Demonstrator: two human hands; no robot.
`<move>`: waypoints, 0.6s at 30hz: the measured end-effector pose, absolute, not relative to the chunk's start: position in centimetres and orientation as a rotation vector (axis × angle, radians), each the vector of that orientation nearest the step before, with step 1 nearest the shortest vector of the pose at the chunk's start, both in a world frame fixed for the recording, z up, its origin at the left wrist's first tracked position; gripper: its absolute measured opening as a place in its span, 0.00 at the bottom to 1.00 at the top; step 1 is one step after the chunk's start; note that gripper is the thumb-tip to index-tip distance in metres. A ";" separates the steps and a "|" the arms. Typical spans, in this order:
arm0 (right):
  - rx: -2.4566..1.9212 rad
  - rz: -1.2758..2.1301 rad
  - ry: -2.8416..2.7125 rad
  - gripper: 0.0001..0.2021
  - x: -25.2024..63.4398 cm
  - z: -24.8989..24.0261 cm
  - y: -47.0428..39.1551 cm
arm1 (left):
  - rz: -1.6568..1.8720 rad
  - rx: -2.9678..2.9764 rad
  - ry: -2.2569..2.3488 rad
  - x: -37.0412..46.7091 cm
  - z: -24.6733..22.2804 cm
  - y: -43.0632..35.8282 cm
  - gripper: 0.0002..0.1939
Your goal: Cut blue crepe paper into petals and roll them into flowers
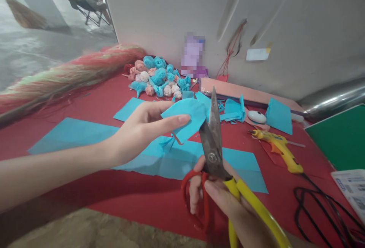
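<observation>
My left hand (142,130) pinches a piece of blue crepe paper (189,116) with a rounded edge, the thumb lying on top of it. In my right hand (228,202) are scissors (212,156) with red and yellow handles. The scissor blades are spread and point up, just right of the held paper. A long blue paper strip (245,164) lies under both hands on the red table (128,198). What lies behind the held paper is partly hidden.
Blue, pink and white paper flowers (159,75) are piled at the back. To the right lie a yellow glue gun (278,147), its black cable (316,202) and folded blue paper (279,116). A broom (71,69) runs along the left edge. Someone reclines in a chair (91,6).
</observation>
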State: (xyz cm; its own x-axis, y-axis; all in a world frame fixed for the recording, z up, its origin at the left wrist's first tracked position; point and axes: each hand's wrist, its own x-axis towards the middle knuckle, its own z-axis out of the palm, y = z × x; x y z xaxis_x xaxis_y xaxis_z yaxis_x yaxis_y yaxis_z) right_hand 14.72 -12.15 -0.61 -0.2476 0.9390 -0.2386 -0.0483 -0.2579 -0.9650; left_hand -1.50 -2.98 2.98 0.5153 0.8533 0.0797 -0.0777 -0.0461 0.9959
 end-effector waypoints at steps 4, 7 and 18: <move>-1.108 1.661 -1.003 0.15 14.3 -1.7 -12.3 | 0.815 1.398 0.686 -1.3 3.0 -3.1 0.09; -1.129 1.693 -0.964 0.16 14.4 -1.6 -12.4 | 0.780 1.346 0.670 -1.3 3.0 -3.3 0.10; -1.079 1.765 -1.026 0.16 16.3 -2.0 -12.0 | 0.761 1.390 0.648 -1.3 3.3 -3.2 0.09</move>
State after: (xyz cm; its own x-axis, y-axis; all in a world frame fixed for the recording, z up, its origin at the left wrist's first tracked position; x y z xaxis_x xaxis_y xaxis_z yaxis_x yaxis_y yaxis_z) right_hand 16.28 -11.98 -2.01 -0.3080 0.9125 -0.2692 -0.2176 -0.3430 -0.9138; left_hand -1.28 -3.22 3.30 0.6114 0.7905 0.0367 -0.0896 0.0231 0.9957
